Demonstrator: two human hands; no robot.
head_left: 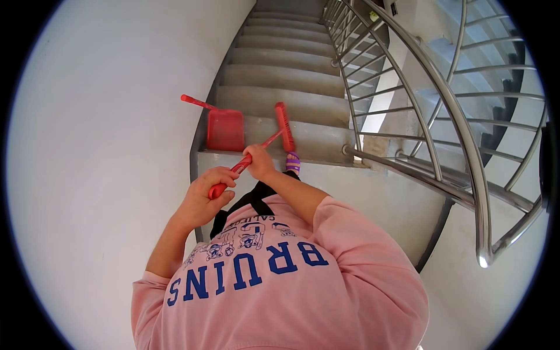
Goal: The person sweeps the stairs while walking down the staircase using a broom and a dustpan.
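Note:
My right hand (259, 162) is wrapped around the middle of a red broom's (284, 127) handle. Farther back along the same handle, my left hand (211, 189) curls over the grip near its end. The broom head, with its row of bristles, rests on a grey step just beyond my foot. To its left, a red dustpan (226, 130) lies on the step by the wall, its handle pointing up and left. Neither hand touches the dustpan.
Grey stairs (286, 60) run away ahead of me. A white wall (116, 140) closes the left side, and a metal railing (449, 93) stands on the right. My foot in a purple sandal (293, 163) is beside the broom head, near the step edge.

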